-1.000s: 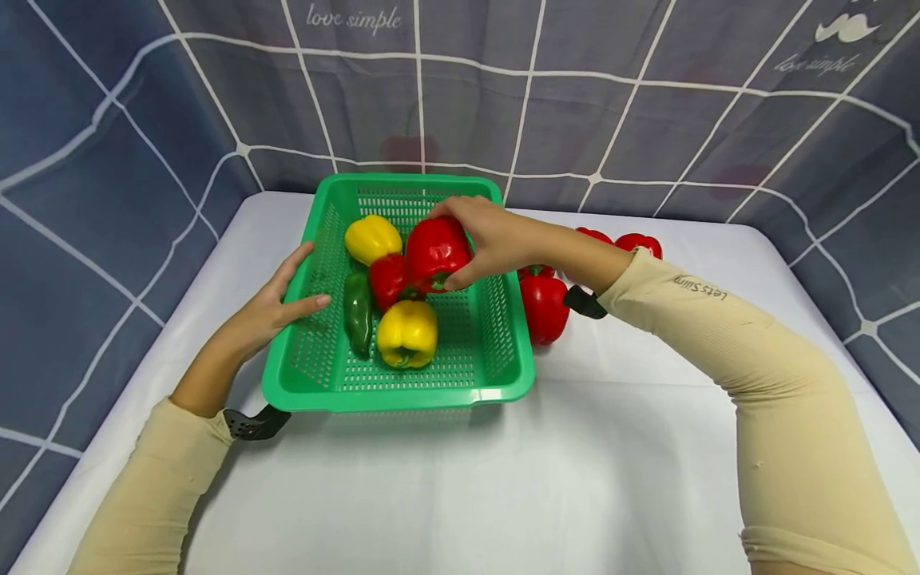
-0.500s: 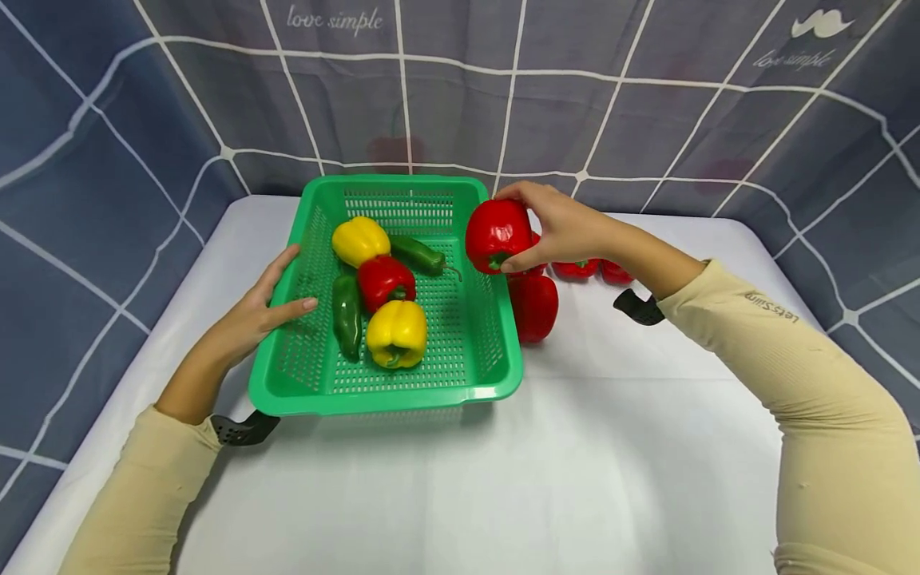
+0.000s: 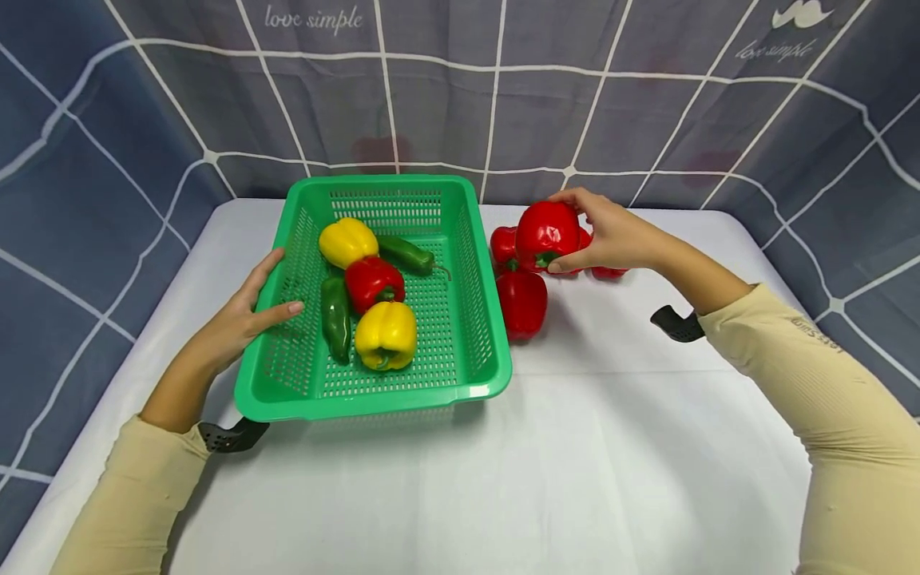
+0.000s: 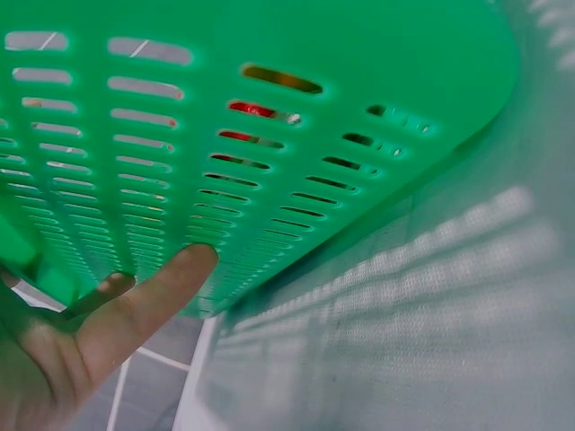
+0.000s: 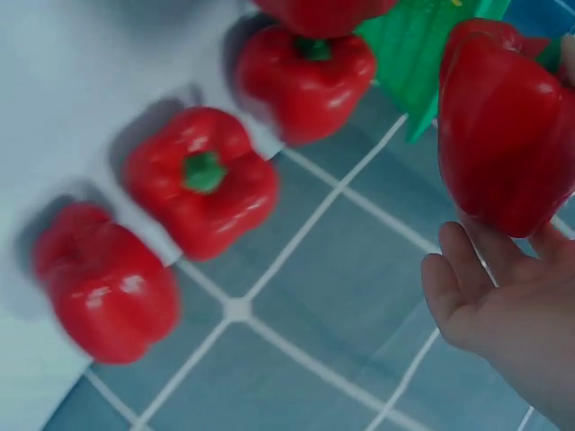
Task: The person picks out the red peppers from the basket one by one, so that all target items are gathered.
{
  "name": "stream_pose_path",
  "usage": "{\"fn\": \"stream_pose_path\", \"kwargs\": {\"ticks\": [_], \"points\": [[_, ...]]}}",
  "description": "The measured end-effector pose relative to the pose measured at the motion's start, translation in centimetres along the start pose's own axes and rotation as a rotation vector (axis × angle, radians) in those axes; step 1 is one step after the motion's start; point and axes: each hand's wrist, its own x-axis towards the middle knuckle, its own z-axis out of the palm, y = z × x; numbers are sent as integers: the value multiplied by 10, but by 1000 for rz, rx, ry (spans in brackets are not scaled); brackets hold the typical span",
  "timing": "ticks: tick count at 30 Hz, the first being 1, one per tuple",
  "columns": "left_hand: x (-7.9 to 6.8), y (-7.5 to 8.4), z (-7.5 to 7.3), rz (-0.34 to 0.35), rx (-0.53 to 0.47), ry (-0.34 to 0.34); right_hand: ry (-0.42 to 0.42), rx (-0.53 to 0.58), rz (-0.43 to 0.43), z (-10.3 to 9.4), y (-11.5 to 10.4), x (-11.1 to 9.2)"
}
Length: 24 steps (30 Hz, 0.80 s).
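My right hand (image 3: 611,231) grips a red bell pepper (image 3: 542,231), thumb near its green stem, over the other red peppers right of the basket. The right wrist view shows the held red pepper (image 5: 512,135) above the fingers. At the left side of the green basket (image 3: 374,403), my left hand (image 3: 237,319) has its fingers straight along the outer wall and its thumb over the rim. In the left wrist view a fingertip (image 4: 193,260) touches the slotted wall. Inside the basket lie two yellow peppers (image 3: 386,335), one red pepper (image 3: 374,283) and two green peppers (image 3: 335,319).
A red pepper (image 3: 521,303) lies against the basket's right side, with another red pepper (image 3: 505,243) behind it. More red peppers (image 5: 202,180) line the back of the white-covered table (image 3: 611,471). A grey checked cloth (image 3: 446,104) hangs behind and at both sides.
My right hand has lifted the red pepper out of the basket and carried it right, uncovering a green pepper there. The view has turned slightly right; my left hand stays at the basket.
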Motion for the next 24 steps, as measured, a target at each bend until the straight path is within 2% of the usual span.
{"fn": "stream_pose_path", "kwargs": {"ticks": [8, 18, 24], "points": [[0, 0, -1, 1, 15, 6, -9, 61, 82, 1, 31, -22], [0, -1, 0, 1, 6, 9, -28, 153, 107, 22, 66, -33], [0, -1, 1, -1, 13, 5, -20, 182, 92, 34, 77, -33]]}}
